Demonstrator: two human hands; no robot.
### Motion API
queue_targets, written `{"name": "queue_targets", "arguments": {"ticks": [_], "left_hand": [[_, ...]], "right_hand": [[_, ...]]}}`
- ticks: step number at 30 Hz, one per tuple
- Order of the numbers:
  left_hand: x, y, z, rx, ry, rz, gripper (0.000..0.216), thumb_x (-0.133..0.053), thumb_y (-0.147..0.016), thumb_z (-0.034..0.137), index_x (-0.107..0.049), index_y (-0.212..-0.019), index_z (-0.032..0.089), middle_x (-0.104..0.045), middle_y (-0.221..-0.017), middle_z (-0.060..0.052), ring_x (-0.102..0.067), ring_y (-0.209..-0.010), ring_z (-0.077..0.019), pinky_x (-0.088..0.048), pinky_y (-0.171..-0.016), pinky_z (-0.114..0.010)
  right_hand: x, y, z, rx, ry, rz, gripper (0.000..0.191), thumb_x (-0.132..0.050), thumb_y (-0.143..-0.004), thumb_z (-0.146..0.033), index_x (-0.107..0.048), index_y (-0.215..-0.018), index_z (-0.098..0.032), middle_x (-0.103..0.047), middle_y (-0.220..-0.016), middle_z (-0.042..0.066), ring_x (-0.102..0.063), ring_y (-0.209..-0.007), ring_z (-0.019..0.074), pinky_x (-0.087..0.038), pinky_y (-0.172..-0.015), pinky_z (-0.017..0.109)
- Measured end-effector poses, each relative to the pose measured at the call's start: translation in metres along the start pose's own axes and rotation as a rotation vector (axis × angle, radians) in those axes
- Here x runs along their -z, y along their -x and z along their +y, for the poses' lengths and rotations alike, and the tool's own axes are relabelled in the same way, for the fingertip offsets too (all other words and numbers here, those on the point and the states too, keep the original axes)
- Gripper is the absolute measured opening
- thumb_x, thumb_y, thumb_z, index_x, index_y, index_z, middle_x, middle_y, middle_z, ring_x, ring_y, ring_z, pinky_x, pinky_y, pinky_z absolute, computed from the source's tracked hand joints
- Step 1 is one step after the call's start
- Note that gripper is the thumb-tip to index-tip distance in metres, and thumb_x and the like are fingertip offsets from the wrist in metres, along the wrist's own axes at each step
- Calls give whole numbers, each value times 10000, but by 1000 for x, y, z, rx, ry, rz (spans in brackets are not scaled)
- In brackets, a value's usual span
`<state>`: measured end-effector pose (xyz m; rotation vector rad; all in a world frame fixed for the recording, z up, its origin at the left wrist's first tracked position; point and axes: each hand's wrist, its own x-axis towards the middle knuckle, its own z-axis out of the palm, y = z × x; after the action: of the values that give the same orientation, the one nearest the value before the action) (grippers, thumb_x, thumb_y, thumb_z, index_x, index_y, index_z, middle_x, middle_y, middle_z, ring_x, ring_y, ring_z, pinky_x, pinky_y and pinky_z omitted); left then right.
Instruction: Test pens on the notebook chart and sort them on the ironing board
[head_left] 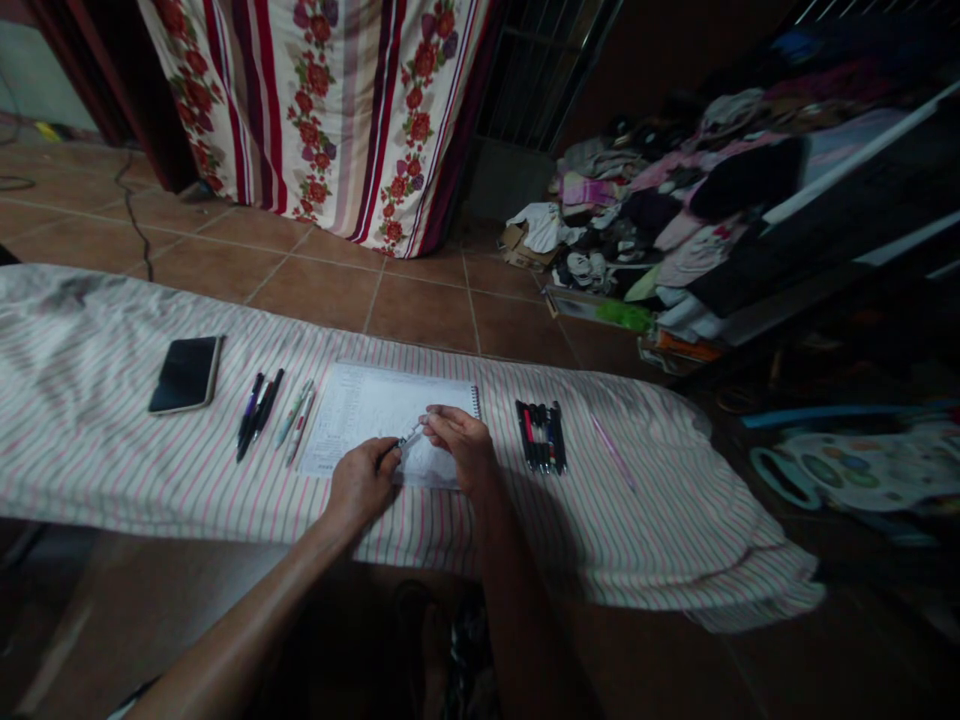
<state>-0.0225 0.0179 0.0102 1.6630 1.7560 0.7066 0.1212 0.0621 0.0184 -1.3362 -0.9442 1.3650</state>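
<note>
My left hand [365, 482] is closed round the dark end of a pen [411, 434]. The fingertips of my right hand [459, 440] pinch its other, lighter end. The pen slants up to the right between both hands, and I cannot make out whether it is in one piece. Beneath them lies a spiral notebook [375, 400] with a printed sheet or cover on it. Left of the notebook are two light-coloured pens [300, 425] and a group of dark pens [259, 412]. On its right, several pens [541, 437] lie side by side.
A striped cloth [637, 540] covers the long table. A phone or tablet [185, 374] lies at the left, a thin pink pen [613, 453] at the right. Beyond are a floral curtain [315, 110], tiled floor and a heap of clothes [675, 210].
</note>
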Motion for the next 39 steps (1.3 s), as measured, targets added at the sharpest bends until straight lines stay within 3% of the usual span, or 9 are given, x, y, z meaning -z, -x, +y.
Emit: {"name": "queue_targets", "arguments": {"ticks": [19, 39], "left_hand": [[0, 0, 0, -12, 27, -12, 300, -448, -833, 249, -641, -1040, 151, -692, -974, -89, -624, -896, -204, -441, -772, -283], [1, 0, -2, -11, 29, -13, 288, -449, -837, 264, -645, -1032, 185, -694, -978, -67, -624, -900, -188, -440, -773, -263]], "right_hand": [[0, -1, 3, 23, 11, 0, 313, -692, -591, -346, -643, -827, -147, -694, -771, 61, -599, -633, 123, -424, -564, 234], [-1, 0, 1, 10, 11, 4, 316, -695, -566, -350, -643, -810, -156, -694, -765, 58, -605, -643, 135, -433, -572, 246]]}}
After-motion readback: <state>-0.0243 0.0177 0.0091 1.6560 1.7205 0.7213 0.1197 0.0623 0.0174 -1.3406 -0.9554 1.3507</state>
